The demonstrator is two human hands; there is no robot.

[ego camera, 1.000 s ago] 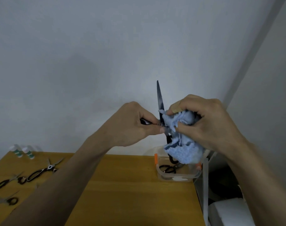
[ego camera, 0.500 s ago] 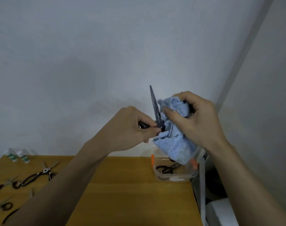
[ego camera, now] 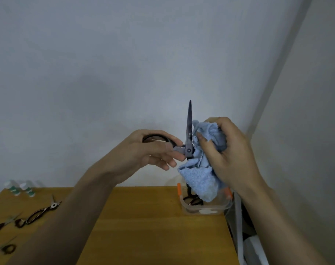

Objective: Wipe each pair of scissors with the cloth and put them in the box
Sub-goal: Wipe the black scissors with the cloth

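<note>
The left hand (ego camera: 153, 150) held a pair of black scissors (ego camera: 188, 134) up in front of the pale wall, its fingers (ego camera: 168, 146) curled round the dark handle loop, so that the blade stood nearly upright with its tip pointing at the ceiling. The right hand (ego camera: 227, 150) gripped a bunched light-blue cloth (ego camera: 201, 176), fingers clamped on the fabric, the thumb pressing a fold of it against the right face of the blade just above the pivot screw; the rest of the cloth hung loose below the hand. Both hands were raised well above the wooden bench (ego camera: 143, 226). At the bench's far right corner, under the hanging cloth, stood a clear plastic box (ego camera: 204, 209) with orange clips, and another pair of black-handled scissors (ego camera: 193, 200) lay inside it. On the left side of the bench lay more scissors: a pair of kitchen shears (ego camera: 40, 213) with dark handles, a smaller pair (ego camera: 0, 226) beside them near the left edge, and a further pair (ego camera: 6, 248) nearer the camera, partly blurred. Two small white bottles with green bands (ego camera: 21, 189) stood at the far left corner against the wall.
</note>
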